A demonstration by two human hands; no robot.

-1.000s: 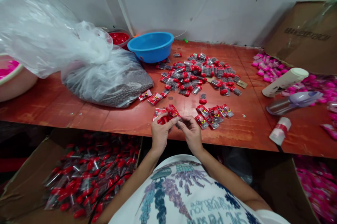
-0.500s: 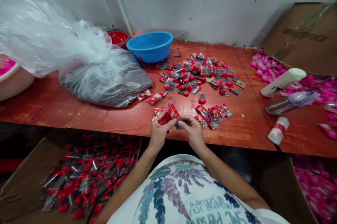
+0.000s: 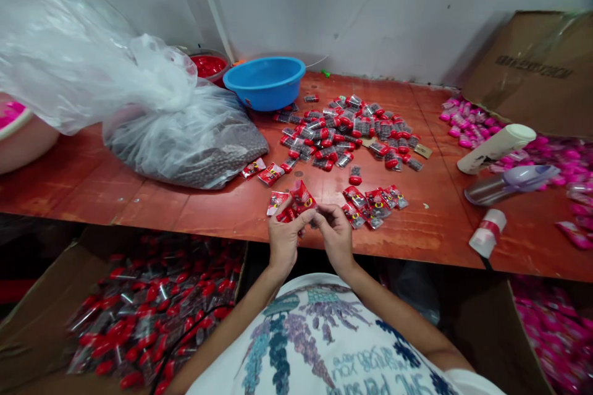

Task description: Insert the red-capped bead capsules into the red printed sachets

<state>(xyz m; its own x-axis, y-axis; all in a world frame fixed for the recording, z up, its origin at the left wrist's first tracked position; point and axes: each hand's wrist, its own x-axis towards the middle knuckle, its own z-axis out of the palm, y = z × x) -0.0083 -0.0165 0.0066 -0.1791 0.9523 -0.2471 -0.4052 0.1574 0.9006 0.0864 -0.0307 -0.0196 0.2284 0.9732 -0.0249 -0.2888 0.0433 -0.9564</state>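
Observation:
Close to the table's front edge, my left hand (image 3: 285, 240) is closed around a small red printed packet (image 3: 303, 196). My right hand (image 3: 337, 235) meets it from the other side, thumb and fingers pinched at the packet's lower right end; what lies between those fingertips is mostly hidden. Several filled red packets (image 3: 374, 202) lie in a group just right of my hands. More packets (image 3: 271, 174) lie to the left, beside the bag. Behind them spreads a pile of small clear containers with red caps and dark contents (image 3: 343, 129).
A clear plastic bag of dark beads (image 3: 194, 141) slumps at left, near a blue basin (image 3: 264, 83). At right stand a white cylinder (image 3: 495, 149), a purple-handled scoop (image 3: 509, 183), a small roll (image 3: 488, 233) and pink pieces (image 3: 472, 120). Below left is a carton of red-capped containers (image 3: 152, 308).
My right hand has turned slightly and drawn in closer to my left at the packet. The packet stays in nearly the same place. The view has shifted very slightly.

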